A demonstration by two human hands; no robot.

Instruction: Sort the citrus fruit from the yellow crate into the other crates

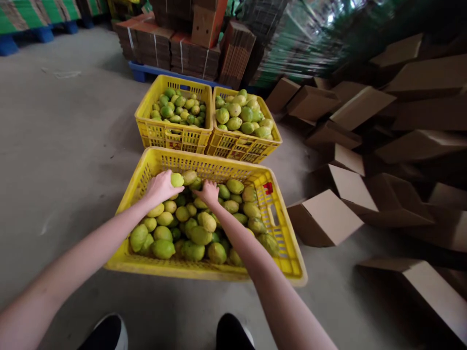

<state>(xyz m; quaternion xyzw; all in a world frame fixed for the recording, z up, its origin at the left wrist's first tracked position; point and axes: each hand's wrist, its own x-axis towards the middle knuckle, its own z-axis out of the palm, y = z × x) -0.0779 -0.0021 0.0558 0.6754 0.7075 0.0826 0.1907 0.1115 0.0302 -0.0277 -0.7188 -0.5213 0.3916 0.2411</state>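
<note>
Smooth grey floor (73,126) is spreading out all around our landmark, a wide, rectangular crate of yellow perforated plastic (164,271). To the right of that crate, a great jumble of brown cardboard boxes (332,216) is sprawling over the ground, the nearest ones lying just beside its wall. Well behind the crate, a bulky green load in shiny clear wrap (292,43) is looming, and left of that, strapped brown stacks of flattened cardboard (149,43) are sitting on a blue pallet (140,73). Closer in, right behind the crate, two smaller yellow plastic crates are standing side by side, the left one (151,131) and the right one (233,146), both carrying green and yellow fruit. Two dark shoes (105,333) are showing in front of the crate, toes pointing its way.

And now the hands! Both are working inside the crate, toward its back wall. The left hand (160,186) is grasping a bright yellow, oval lemon (177,180) at the fingertips, just above the pile. The right hand (209,193) is reaching down with bent fingers among the oval green-and-yellow lemons (200,236); whether it's gripping one, I'm not able to tell. Those lemons are covering most of the crate's bottom. On its right wall, a little red mark (268,188) is showing.
</note>
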